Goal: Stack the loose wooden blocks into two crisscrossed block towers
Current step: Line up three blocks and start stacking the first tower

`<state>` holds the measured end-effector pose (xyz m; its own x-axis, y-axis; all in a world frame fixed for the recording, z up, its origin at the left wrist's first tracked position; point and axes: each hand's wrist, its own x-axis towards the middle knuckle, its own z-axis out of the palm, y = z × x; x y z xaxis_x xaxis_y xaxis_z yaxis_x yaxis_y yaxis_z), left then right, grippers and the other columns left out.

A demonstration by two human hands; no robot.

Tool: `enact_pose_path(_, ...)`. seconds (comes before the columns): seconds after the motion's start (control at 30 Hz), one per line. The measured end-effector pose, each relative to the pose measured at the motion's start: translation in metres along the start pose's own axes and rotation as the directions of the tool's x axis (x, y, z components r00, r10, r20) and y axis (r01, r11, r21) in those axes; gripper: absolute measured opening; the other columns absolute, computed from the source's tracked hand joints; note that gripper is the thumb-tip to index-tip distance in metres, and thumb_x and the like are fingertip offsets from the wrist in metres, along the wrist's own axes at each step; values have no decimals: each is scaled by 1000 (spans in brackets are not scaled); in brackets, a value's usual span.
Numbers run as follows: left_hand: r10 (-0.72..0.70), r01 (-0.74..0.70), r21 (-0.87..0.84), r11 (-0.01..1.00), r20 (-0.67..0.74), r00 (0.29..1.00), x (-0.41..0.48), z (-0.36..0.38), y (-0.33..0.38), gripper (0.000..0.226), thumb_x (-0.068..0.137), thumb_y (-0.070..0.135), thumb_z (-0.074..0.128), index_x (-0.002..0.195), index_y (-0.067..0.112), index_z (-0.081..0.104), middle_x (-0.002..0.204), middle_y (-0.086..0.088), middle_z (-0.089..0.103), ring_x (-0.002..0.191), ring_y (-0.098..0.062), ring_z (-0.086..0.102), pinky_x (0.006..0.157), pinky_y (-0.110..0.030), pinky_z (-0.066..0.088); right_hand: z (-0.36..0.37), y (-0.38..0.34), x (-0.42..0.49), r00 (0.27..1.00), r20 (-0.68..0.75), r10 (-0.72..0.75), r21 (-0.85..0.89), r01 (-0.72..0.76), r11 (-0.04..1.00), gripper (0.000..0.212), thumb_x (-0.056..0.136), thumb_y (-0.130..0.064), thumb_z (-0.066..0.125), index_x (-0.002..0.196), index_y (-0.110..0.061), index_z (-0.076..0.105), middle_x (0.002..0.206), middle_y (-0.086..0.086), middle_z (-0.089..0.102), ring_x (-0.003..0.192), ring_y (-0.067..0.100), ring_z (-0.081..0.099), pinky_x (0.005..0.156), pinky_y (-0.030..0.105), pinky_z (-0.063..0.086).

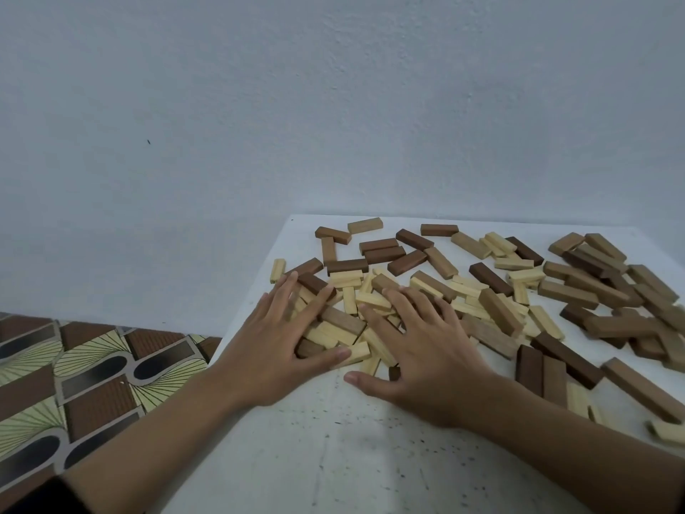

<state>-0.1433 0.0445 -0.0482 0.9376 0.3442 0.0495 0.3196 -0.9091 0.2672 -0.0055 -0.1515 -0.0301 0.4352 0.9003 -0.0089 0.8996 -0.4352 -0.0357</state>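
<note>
Head: loose blocks (491, 279), axes mixed

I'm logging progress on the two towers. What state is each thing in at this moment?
left hand: open, fingers spread, resting on the heap of blocks.
right hand: open, fingers spread flat over the heap.
wooden blocks: loose, scattered and heaped, no tower begun.
table: white speckled top, blocks lying across its far part.
</note>
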Motion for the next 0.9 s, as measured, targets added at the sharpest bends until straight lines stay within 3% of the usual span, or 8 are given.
enact_pose_path(0.17,-65,65,-15,998,-10,998,17,-1,-5,91,75,97,29,148,64,-13,167,2,-25,150,-10,-29,125,-38,-8,2,6,12,999,-47,-10,9,10,1000,93,79,-94,13,156,-42,12,168,-1,-5,153,25,-1,121,60,11)
enact_pose_path(0.27,-116,116,-30,993,-10,993,31,-3,-12,97,68,103,23,149,64,-13,169,-3,-16,154,-17,-21,127,-43,-3,4,8,18,1000,-20,0,37,1,999,96,78,-95,15,158,-45,-1,167,-4,-15,154,24,-18,122,61,-1)
enact_pose_path(0.37,-134,135,-11,991,25,991,40,-4,-18,100,68,103,19,153,58,-6,169,-1,-15,155,-19,-19,126,-41,-2,3,9,25,1000,8,8,30,-8,1000,98,77,-96,14,158,-43,-6,167,-4,-18,154,22,-19,122,60,-1)
enact_pose_path(0.53,-145,146,-38,989,21,989,54,-1,-20,100,68,102,22,154,58,-2,170,0,-12,156,-21,-15,125,-43,9,2,10,36,999,21,31,13,-31,999,98,78,-94,12,159,-40,1,168,-3,-17,154,22,-17,121,60,4)
enact_pose_path(0.7,-144,143,-82,986,-8,990,64,-2,-18,97,73,96,31,156,53,8,170,-2,-7,156,-20,-12,126,-41,8,2,11,47,998,10,67,28,-67,997,94,80,-92,17,158,-41,7,168,-4,-11,155,22,-13,121,60,6)
enact_pose_path(0.9,-166,166,-87,982,1,986,75,-2,-15,96,75,95,32,156,52,6,170,-2,-6,156,-19,-14,126,-41,9,-1,13,57,996,-10,84,18,-84,996,90,83,-90,18,157,-39,12,168,-4,-7,155,23,-7,121,60,9)
